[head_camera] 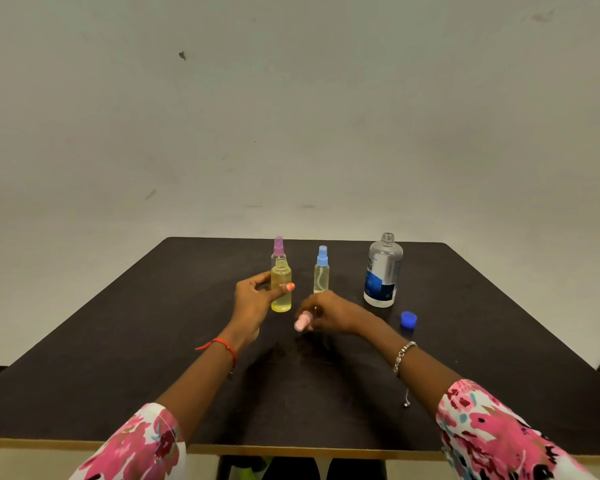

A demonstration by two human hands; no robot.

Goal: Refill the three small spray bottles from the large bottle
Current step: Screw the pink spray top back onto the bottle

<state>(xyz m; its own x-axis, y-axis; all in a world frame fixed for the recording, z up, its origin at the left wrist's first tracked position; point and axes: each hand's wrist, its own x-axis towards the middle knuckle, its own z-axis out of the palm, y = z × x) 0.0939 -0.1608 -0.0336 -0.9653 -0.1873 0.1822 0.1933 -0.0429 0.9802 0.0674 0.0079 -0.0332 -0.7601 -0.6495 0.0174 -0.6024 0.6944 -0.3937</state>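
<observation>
My left hand (253,299) grips an uncapped small bottle (281,299) filled with yellowish liquid, standing upright on the dark table (118,358). My right hand (329,311) holds its pink spray top (302,322) low over the table, just right of that bottle. Behind the held bottle stands a small bottle with a purple spray top (278,247), mostly hidden. A small bottle with a blue spray top (321,271) stands to the right. The large clear bottle (383,271) with a blue label stands uncapped at the far right, looking nearly empty.
The large bottle's blue cap (408,319) lies on the table in front of it, right of my right hand. A pale wall rises behind the table's far edge. The table's near edge runs just under my sleeves.
</observation>
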